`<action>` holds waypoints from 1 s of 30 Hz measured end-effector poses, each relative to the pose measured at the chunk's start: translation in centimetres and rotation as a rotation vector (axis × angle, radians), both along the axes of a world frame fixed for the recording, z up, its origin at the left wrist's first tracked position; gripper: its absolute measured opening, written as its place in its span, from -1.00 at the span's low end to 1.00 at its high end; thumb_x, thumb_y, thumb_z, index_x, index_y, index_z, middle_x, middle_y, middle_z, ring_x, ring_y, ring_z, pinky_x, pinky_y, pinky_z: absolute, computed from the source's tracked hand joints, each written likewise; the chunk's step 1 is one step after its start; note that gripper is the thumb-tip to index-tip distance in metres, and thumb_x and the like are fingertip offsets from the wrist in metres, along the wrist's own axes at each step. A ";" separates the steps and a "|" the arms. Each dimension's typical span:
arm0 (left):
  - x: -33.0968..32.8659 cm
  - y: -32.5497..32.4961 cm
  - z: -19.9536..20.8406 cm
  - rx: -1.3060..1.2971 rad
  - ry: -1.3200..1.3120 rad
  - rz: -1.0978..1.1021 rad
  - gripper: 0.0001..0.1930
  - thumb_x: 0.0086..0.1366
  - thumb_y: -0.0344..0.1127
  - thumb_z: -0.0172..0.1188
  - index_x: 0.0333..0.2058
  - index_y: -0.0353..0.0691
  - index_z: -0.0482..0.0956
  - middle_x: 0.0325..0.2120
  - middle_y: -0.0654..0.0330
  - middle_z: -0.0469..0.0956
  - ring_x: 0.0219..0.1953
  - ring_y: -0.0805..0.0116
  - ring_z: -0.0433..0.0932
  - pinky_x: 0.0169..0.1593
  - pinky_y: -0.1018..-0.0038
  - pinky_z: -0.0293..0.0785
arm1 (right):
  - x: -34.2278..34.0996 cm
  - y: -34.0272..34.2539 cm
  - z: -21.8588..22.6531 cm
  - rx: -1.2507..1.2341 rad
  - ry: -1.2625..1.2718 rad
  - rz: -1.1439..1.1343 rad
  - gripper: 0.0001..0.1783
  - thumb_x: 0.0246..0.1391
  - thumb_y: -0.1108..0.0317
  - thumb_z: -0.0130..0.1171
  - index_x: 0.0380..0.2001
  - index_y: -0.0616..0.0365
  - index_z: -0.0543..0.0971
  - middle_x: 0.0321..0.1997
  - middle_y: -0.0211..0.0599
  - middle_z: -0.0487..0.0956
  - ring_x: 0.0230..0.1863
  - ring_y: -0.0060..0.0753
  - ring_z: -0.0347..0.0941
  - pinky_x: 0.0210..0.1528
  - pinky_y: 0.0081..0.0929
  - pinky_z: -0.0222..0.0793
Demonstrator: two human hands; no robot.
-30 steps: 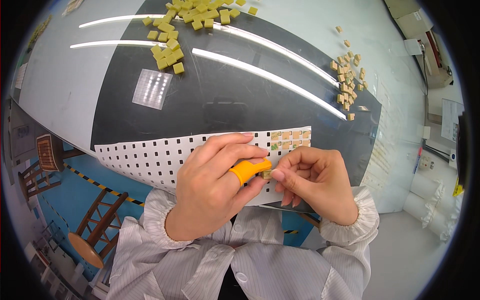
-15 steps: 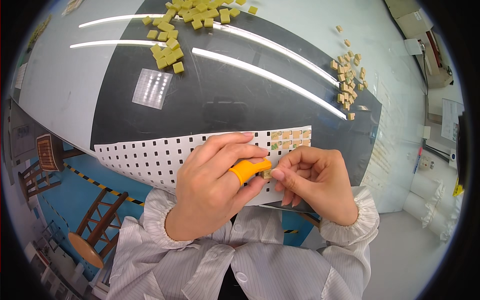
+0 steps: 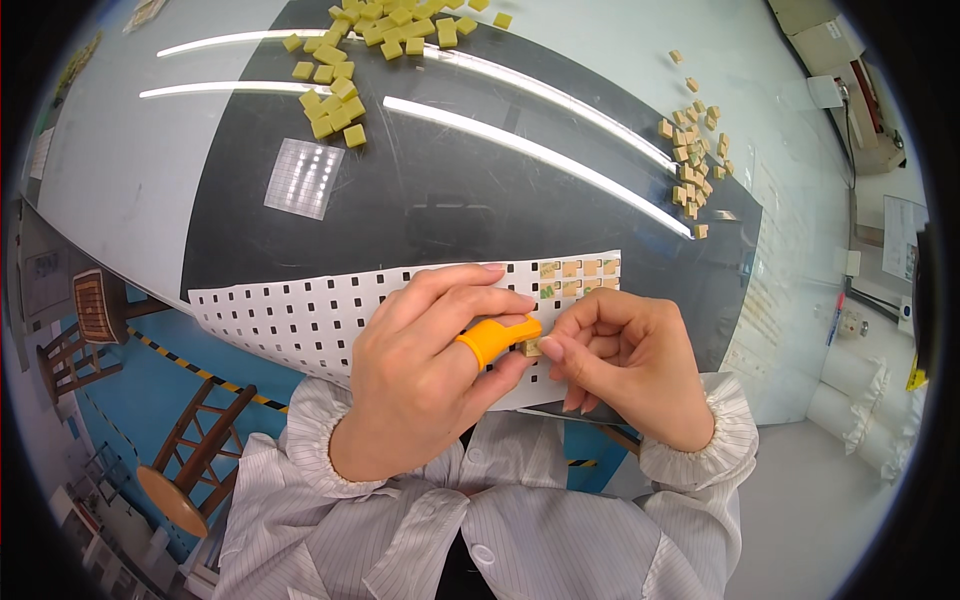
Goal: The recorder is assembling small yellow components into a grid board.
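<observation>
Over a white sheet with rows of small square holes (image 3: 280, 315), my two hands meet at one small tan block (image 3: 531, 349). My left hand (image 3: 415, 365) pinches it between thumb and index finger. An orange finger sleeve with a pointed tip (image 3: 488, 341) sits on that index finger. From the other side, my right hand (image 3: 640, 350) has its thumb and index finger pressed together at the block's edge; anything thin between them cannot be made out. Tan square pieces (image 3: 590, 268), some with green marks, lie over holes at the sheet's right end.
Olive-yellow cubes (image 3: 345, 105) are heaped at the far left of the dark mat (image 3: 430, 190). A clear gridded sheet (image 3: 304, 178) lies below them. Tan blocks (image 3: 690, 170) are scattered at the far right. Wooden stools (image 3: 195, 450) stand on the blue floor at left.
Both hands keep nearly the same place and grip on the small block. The view has shifted very slightly.
</observation>
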State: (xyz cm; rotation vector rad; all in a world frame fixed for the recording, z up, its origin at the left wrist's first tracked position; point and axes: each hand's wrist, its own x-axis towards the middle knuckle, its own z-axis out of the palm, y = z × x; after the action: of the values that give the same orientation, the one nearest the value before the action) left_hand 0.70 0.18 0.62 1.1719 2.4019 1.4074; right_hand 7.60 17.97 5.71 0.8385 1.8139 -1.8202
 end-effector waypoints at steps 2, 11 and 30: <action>0.0 0.1 0.0 0.006 0.003 -0.004 -0.68 -0.17 -0.48 0.48 -0.33 -0.26 0.69 -0.25 0.26 0.64 -0.03 0.16 0.55 -0.04 0.32 0.53 | 0.2 0.0 -0.3 0.039 0.060 0.034 -0.81 0.13 0.40 0.30 -0.39 0.29 0.51 -0.59 -0.41 0.56 -0.62 -0.72 0.46 -0.61 -0.77 0.35; 0.1 0.1 0.0 -0.012 0.016 0.002 -0.66 -0.18 -0.49 0.47 -0.31 -0.28 0.68 -0.24 0.25 0.64 -0.02 0.15 0.55 -0.04 0.31 0.52 | -0.3 0.3 -0.1 0.255 0.163 0.259 -0.82 0.11 0.44 0.31 -0.39 0.27 0.50 -0.53 -0.46 0.54 -0.62 -0.81 0.37 -0.63 -0.78 0.28; 0.0 0.3 0.0 -0.001 0.008 0.005 -0.68 -0.13 -0.50 0.47 -0.30 -0.29 0.66 -0.22 0.22 0.62 -0.03 0.16 0.55 -0.02 0.34 0.52 | 0.0 0.0 -2.0 0.889 0.699 0.184 -0.80 -0.05 0.60 0.35 -0.30 0.22 0.61 -0.41 -0.37 0.51 -0.54 -0.60 0.41 -0.50 -0.65 0.32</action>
State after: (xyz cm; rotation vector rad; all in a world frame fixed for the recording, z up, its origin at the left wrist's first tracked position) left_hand 0.75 0.45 0.67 1.1746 2.4118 1.4062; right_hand 7.59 18.00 3.76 0.2410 3.1164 -1.2061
